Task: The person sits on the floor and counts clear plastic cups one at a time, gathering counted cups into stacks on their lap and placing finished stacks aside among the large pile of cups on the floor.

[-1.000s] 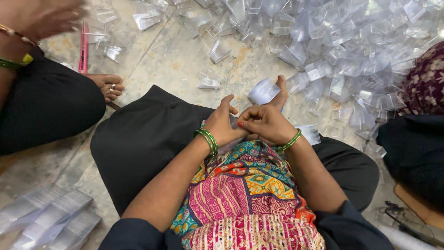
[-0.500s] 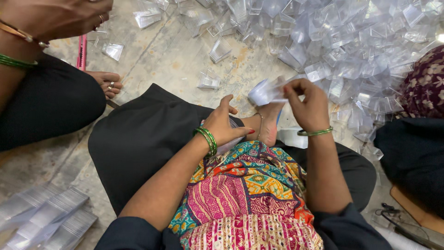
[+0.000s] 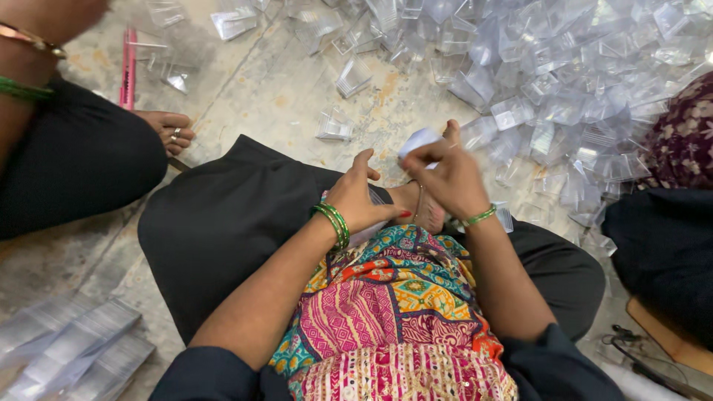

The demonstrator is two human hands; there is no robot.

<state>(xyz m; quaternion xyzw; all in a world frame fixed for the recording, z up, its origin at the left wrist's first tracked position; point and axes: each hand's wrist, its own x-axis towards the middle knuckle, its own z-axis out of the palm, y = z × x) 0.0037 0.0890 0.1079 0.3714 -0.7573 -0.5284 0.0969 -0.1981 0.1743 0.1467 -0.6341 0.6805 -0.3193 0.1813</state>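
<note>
Hands, two, over a lap draped in patterned cloth (image 3: 401,312). Right hand (image 3: 449,182) raised, fingers pinching one small clear plastic box (image 3: 417,139), blurred, thin-walled and glossy. Left hand (image 3: 360,200) resting low beside it, fingers loosely spread, holding nothing visible; green bangles on both wrists. Far right on the stone floor (image 3: 275,96), a heap of clear boxes (image 3: 564,74), too many to count. Near left, stacks of flat clear sheets (image 3: 67,349). Far left, one pink stick (image 3: 128,74).

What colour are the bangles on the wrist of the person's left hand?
Green, seen clearly in the head view: the bangles circle the wrist of the left hand.
</note>
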